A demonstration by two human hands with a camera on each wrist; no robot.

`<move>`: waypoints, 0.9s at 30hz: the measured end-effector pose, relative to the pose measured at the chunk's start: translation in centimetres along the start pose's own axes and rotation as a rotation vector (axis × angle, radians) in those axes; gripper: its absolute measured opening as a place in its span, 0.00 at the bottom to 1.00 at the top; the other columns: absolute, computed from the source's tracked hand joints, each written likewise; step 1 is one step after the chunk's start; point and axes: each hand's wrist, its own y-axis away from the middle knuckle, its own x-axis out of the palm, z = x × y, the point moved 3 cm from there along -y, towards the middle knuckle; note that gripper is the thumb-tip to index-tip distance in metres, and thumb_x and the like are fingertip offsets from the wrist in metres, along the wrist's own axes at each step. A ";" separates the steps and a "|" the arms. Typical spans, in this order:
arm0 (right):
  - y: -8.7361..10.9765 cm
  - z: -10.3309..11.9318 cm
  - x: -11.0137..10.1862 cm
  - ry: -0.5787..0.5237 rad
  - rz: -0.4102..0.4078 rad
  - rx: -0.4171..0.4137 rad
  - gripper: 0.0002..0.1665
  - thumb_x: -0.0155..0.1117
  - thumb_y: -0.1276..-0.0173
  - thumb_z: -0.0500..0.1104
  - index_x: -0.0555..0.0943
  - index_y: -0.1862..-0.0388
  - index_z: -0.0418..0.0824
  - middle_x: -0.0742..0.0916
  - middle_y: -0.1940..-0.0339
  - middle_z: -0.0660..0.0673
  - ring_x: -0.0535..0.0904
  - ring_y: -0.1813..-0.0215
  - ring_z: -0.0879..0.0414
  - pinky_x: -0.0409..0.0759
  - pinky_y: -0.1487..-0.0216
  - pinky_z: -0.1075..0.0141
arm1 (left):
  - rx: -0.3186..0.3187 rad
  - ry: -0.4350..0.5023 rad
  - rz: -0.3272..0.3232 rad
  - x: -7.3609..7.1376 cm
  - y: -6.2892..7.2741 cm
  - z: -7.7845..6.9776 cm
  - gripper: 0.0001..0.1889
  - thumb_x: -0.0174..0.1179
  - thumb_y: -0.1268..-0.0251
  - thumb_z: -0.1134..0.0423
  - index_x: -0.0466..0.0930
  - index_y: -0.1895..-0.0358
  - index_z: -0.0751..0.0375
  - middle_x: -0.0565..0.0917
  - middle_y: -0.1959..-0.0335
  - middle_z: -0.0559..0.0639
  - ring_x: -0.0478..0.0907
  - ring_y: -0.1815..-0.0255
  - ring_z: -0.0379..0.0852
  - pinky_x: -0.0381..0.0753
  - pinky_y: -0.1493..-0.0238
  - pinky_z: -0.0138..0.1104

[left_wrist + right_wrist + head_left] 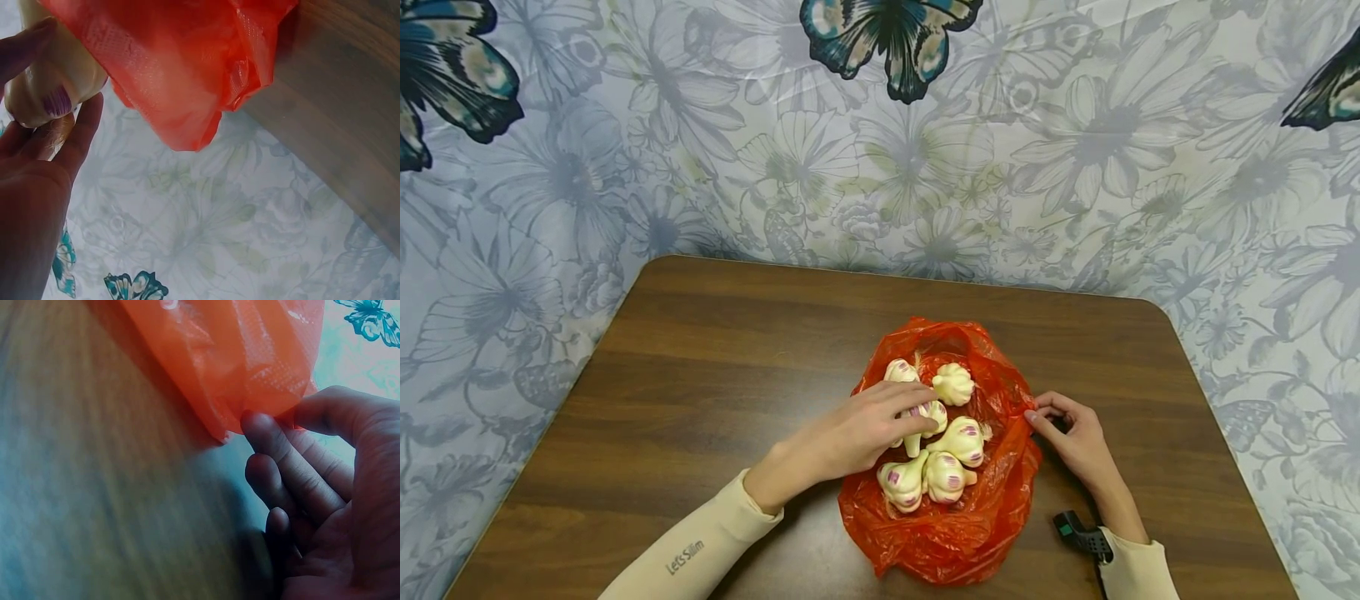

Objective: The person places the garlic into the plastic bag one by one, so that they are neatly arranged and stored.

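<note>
A red plastic bag (977,542) lies spread on the table with its mouth up, and several white garlic bulbs (953,384) with purple streaks sit in it. My left hand (853,427) reaches over the bag from the left. Its thumb and fingers grip one garlic bulb (62,78), as the left wrist view shows; in the head view the fingers partly cover that bulb. At the right side of the bag, my right hand (1078,437) pinches the red rim between thumb and forefinger. The right wrist view shows the pinched plastic (250,381) drawn to the fingertips.
The brown wooden table (722,350) has rounded far corners. Behind it hangs a pale floral cloth (805,167) with butterfly prints. A dark strap with a small device (1081,535) is on my right wrist, by the cream sleeve.
</note>
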 end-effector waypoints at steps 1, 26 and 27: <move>0.0 0.0 0.0 0.002 0.000 0.003 0.02 0.69 0.27 0.34 0.84 0.57 0.36 0.89 0.70 0.49 0.81 0.63 0.61 0.72 0.52 0.73 | -0.002 0.003 0.004 0.1 0.0 0.0 0.18 0.65 0.29 0.70 0.84 0.39 0.55 0.78 0.28 0.59 0.74 0.26 0.56 0.71 0.22 0.46; 0.0 0.5 0.1 -0.030 0.005 -0.019 0.02 0.68 0.26 0.33 0.85 0.57 0.35 0.90 0.69 0.45 0.82 0.63 0.60 0.74 0.53 0.74 | -0.063 0.098 -0.019 -0.2 0.0 0.3 0.30 0.68 0.29 0.45 0.80 0.31 0.60 0.82 0.31 0.54 0.76 0.27 0.53 0.70 0.22 0.44; 0.0 0.5 0.1 -0.031 0.005 -0.017 0.02 0.68 0.26 0.33 0.85 0.57 0.35 0.90 0.69 0.45 0.82 0.63 0.60 0.74 0.53 0.74 | -0.065 0.090 -0.025 -0.3 0.1 0.3 0.30 0.68 0.29 0.45 0.80 0.31 0.60 0.82 0.31 0.54 0.76 0.27 0.52 0.70 0.22 0.44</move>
